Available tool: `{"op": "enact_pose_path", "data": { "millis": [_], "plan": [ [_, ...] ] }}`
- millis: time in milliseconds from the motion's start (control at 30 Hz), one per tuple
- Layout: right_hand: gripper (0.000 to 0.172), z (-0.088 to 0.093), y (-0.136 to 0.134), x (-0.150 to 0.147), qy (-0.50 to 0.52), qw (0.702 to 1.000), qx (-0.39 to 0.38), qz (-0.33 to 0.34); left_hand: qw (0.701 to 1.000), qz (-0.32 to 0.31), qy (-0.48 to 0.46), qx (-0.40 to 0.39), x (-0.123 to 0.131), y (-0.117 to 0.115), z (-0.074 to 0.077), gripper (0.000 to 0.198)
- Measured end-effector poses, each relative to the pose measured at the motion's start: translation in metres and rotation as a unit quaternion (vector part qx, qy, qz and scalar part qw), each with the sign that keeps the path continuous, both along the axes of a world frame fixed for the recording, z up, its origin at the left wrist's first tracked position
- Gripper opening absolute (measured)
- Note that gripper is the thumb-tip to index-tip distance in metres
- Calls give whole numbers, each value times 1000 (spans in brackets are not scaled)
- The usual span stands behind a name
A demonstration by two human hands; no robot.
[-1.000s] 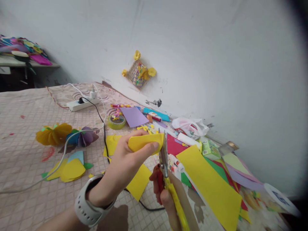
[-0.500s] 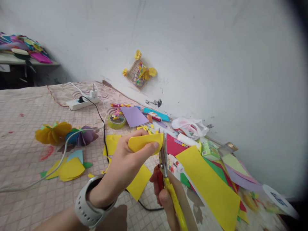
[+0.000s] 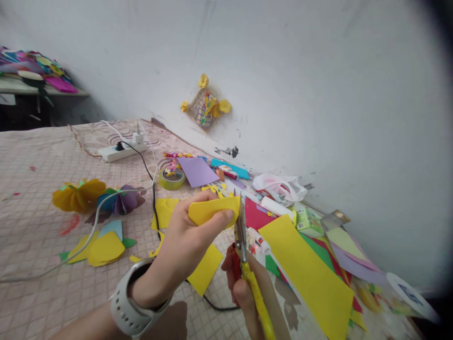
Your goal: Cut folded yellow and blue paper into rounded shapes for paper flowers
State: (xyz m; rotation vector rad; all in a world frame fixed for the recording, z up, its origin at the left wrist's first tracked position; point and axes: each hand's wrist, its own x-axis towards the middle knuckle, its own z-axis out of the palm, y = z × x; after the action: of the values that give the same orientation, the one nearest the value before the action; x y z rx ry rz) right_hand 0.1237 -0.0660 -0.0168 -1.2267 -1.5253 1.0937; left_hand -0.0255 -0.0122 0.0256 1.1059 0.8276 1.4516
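Between the thumb and fingers of my left hand point(image 3: 184, 248) is a piece of yellow paper point(image 3: 210, 210) with a rounded left end. A pale watch point(image 3: 132, 300) is on that wrist. My right hand point(image 3: 244, 293) grips scissors point(image 3: 242, 236) that have one yellow and one red handle. Their blades point up and stand slightly apart at the paper's right edge. Below my hands lies a yellow paper sheet point(image 3: 205, 269). Cut yellow petal shapes point(image 3: 106, 248) rest on the table to the left.
A white power strip point(image 3: 122, 151) with cables crosses the left side. Paper flowers point(image 3: 79, 196) and a tape roll point(image 3: 171, 178) lie nearby. On the right are a long yellow sheet point(image 3: 309, 274), a glue gun point(image 3: 260, 243), a green box point(image 3: 308, 221) and a plastic bag point(image 3: 281, 186).
Hardly anything differs. The paper, the scissors and both hands keep almost the same place, with only a slight shift of the view.
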Motion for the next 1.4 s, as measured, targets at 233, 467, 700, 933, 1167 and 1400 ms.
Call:
{"op": "enact_pose_path", "data": {
  "millis": [233,467,700,933,1167,1400],
  "plan": [
    [56,6,-1,-6,24,999,-36,-20,1000,0,6,5,0,0,0,24],
    [60,15,-2,-11,30,998,-60,-20,1000,-2,7,10,0,0,-3,24],
    [58,14,-2,-9,16,999,-39,-6,1000,-2,6,5,-1,0,-2,24],
    [57,15,0,-7,-4,1000,-16,11,1000,-1,8,0,-1,0,-1,24],
    [57,19,0,-8,-17,1000,-21,0,1000,6,9,10,-1,1,-1,25],
    [58,20,0,-8,-43,999,-6,-12,1000,1,9,7,-1,0,-2,25]
  ]
}}
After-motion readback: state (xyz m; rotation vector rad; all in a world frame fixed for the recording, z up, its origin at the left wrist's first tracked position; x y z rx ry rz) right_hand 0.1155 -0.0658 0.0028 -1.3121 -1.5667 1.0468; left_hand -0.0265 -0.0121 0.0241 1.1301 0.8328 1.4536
